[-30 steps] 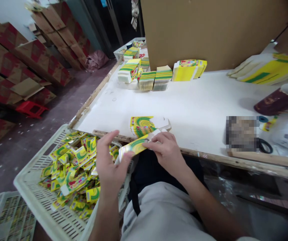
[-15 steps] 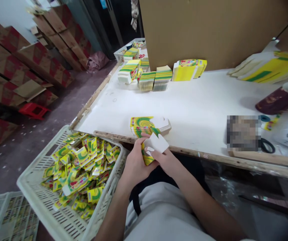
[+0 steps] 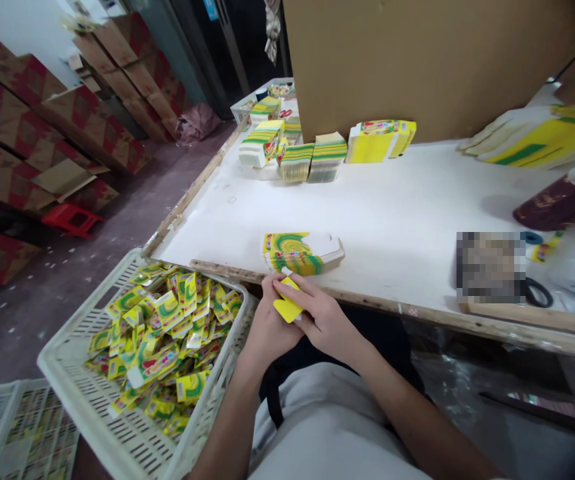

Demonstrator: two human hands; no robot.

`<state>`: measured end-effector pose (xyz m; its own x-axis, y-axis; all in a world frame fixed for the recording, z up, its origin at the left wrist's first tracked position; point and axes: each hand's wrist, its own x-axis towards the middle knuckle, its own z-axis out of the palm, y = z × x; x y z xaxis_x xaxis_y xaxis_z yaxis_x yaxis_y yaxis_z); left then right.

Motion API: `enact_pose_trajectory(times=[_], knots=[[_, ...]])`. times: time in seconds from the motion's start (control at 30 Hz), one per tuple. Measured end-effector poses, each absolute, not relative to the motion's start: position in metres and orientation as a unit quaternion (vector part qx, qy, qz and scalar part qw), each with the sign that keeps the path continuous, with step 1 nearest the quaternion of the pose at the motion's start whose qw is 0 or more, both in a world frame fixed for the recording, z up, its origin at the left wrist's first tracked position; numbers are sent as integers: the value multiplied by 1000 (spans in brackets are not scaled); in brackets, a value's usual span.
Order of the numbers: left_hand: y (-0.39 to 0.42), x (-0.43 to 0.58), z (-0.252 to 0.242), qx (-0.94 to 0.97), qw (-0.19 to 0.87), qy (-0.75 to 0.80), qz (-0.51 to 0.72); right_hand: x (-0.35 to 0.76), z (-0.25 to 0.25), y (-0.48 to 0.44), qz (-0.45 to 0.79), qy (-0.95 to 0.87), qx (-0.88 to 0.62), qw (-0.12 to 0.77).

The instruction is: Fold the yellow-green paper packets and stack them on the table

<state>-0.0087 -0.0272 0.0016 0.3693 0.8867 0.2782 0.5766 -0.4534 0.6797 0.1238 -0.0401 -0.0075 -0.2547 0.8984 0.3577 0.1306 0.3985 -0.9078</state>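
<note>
A small yellow carton (image 3: 288,309) with white inner flaps is held between both hands, just in front of the table's near edge. My left hand (image 3: 270,327) wraps round its left side. From the right, my right hand (image 3: 323,312) grips it with the fingers on its upper part. Much of the carton is covered by the fingers. Just beyond my hands, a stack of flattened yellow-green cartons (image 3: 302,255) lies on the white table (image 3: 392,220). To the left, a white plastic basket (image 3: 75,393) holds many small yellow-green cartons (image 3: 170,310).
Bundles of flat cartons (image 3: 312,160) stand at the back of the table, by a large cardboard sheet (image 3: 417,67). A dark cup (image 3: 557,200) and a roll of black tape (image 3: 537,292) are at the right. Stacked boxes (image 3: 62,127) and a red stool (image 3: 72,220) occupy the floor at left.
The carton in my hands has turned, so its yellow face now shows where the white flaps did. My right hand has shifted over its top. The view has moved slightly.
</note>
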Motion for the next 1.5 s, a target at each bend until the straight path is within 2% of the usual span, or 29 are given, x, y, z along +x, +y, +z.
enact_pose_trajectory(times=[0.2, 0.37, 0.57, 0.73, 0.83, 0.93, 0.97, 1.07, 1.13, 1.2, 1.33, 1.5], knots=[[-26, -6, 0, 773, 170, 546, 274, 132, -20, -29, 329, -629, -467, 527], [-20, -18, 5, 785, 173, 543, 243, 141, -14, -29, 328, -736, -435, 402], [-20, -24, 11, 802, 222, 509, 222, 162, 4, -26, 352, -776, -402, 335], [-18, -18, 11, 803, 188, 520, 222, 145, -2, -25, 362, -709, -441, 414], [-14, -27, 8, 797, 207, 522, 224, 128, -10, -26, 378, -682, -444, 442], [-6, -63, 7, 715, 190, 601, 301, 126, -11, -24, 418, -655, -409, 479], [-3, -79, 9, 629, 111, 671, 376, 131, -11, -22, 425, -644, -405, 490], [4, -129, 16, 504, -36, 734, 454, 150, -11, -13, 387, -602, -457, 528], [8, -147, 16, 470, -82, 749, 459, 161, -12, -4, 320, -571, -509, 559], [11, -146, 11, 495, -70, 738, 453, 165, -12, 6, 259, -569, -535, 569], [14, -107, -12, 592, 23, 684, 426, 156, -8, 29, 179, -637, -569, 489], [7, -66, -26, 646, 159, 644, 378, 140, -15, 58, 99, -704, -643, 285]])
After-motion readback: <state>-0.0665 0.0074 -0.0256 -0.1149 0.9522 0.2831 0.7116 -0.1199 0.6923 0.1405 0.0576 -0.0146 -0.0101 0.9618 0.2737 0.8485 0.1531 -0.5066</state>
